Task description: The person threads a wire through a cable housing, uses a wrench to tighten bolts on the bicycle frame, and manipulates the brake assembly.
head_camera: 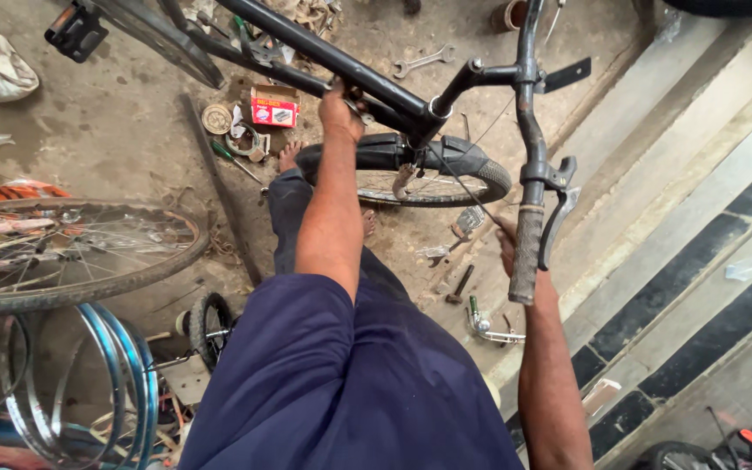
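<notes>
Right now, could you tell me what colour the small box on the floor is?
Red and white; the box shows best in the head view.

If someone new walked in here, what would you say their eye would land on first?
Most likely the black bicycle frame across the top, gripped by the left hand, with the right hand by the worn handlebar grip. Next, the loose spoked wheel at the left above shiny blue rims, and the small red box on the dusty floor.

At upper centre of the frame the left hand [341, 109] grips the black bicycle frame [367, 83]. At centre right the right hand [506, 248] is mostly hidden behind the handlebar grip [524, 252]. 1 loose wheel [71, 252] lies at left.
</notes>
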